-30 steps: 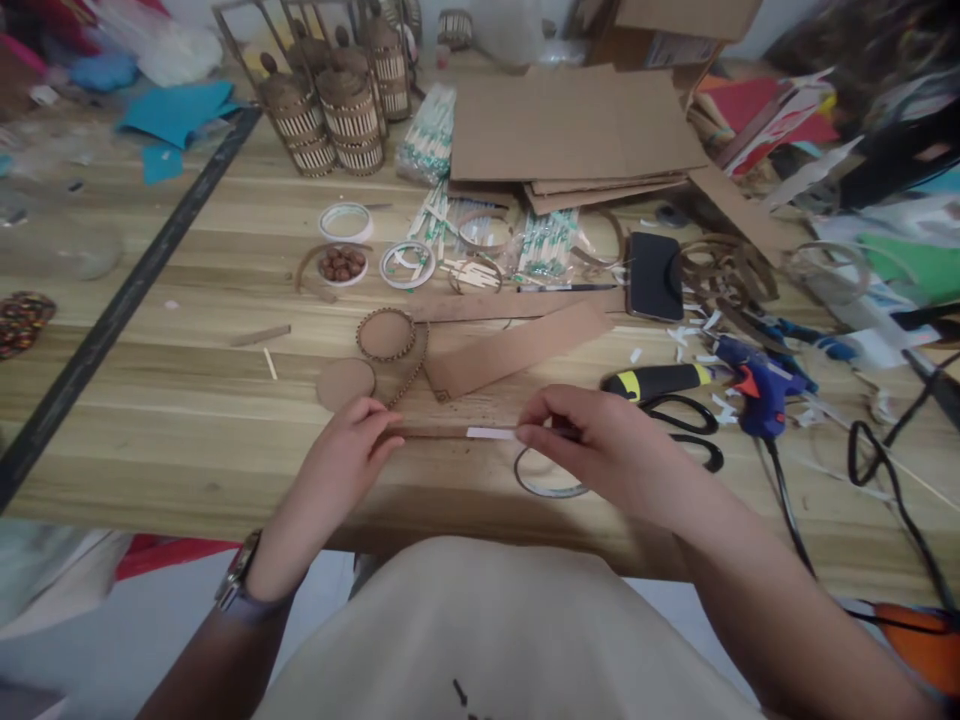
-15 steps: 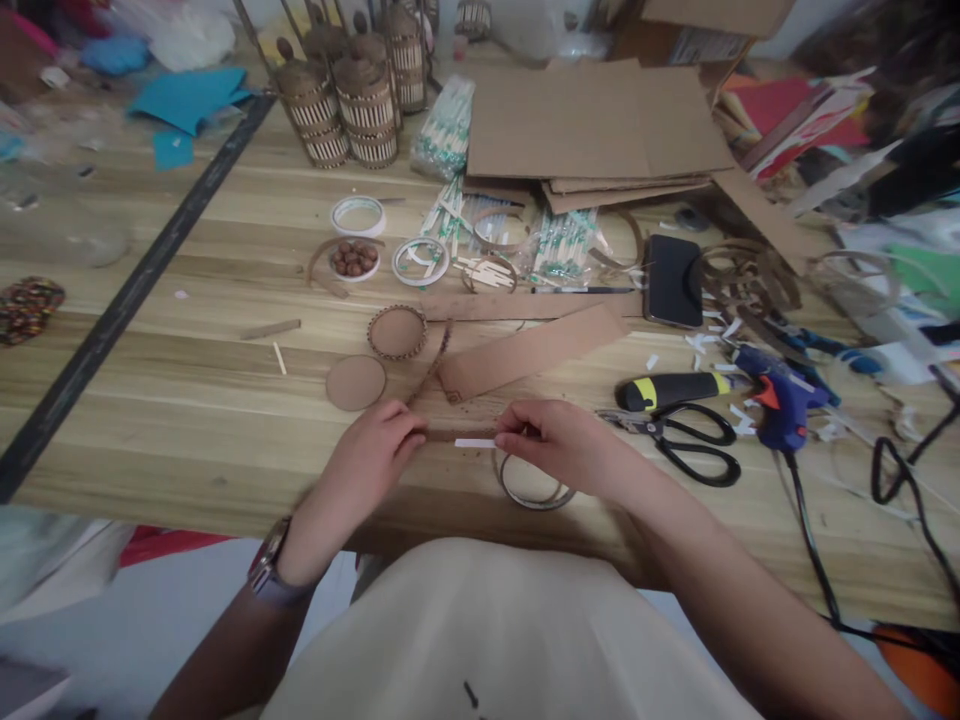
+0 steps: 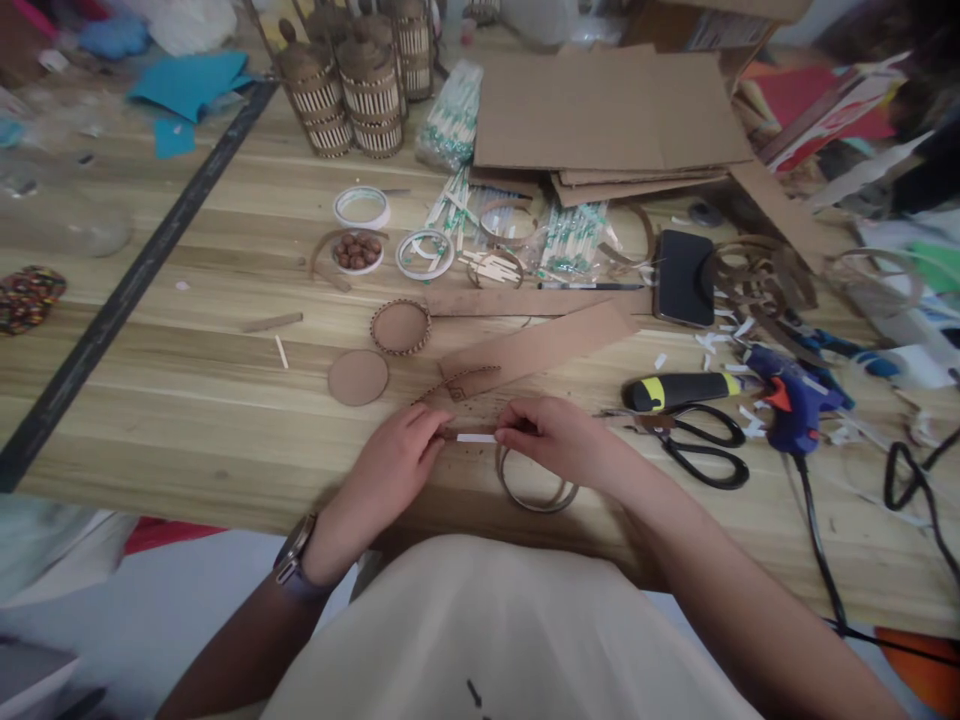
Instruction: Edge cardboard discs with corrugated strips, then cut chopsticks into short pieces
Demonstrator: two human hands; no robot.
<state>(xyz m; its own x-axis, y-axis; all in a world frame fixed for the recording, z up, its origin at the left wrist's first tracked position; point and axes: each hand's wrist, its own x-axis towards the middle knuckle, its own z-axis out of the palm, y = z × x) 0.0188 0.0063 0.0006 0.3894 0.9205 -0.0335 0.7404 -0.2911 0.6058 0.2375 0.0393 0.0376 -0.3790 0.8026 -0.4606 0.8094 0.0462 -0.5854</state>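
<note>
Left hand (image 3: 401, 450), lower centre of frame, grips a thin brown cardboard-like strip (image 3: 451, 434) between thumb and fingers; right hand (image 3: 551, 440), just right of centre, pinches a short white papery strip (image 3: 476, 438), which lies along the brown one in the gap between the hands. Probably held both ends so the two line up straight; whether the right fingers also grip the brown strip, can't tell. Dark beaded-looking strip (image 3: 457, 378) curves up behind the left fingers, likely left loose to avoid bending it. Thin brown looped band (image 3: 540, 508) sits below the right hand; can't tell if joined. Black-handled metal scissors (image 3: 670, 432), black-and-yellow utility knife (image 3: 682, 390) and blue glue gun (image 3: 795, 400) lie centre right, presumably for right-hand reach.
</note>
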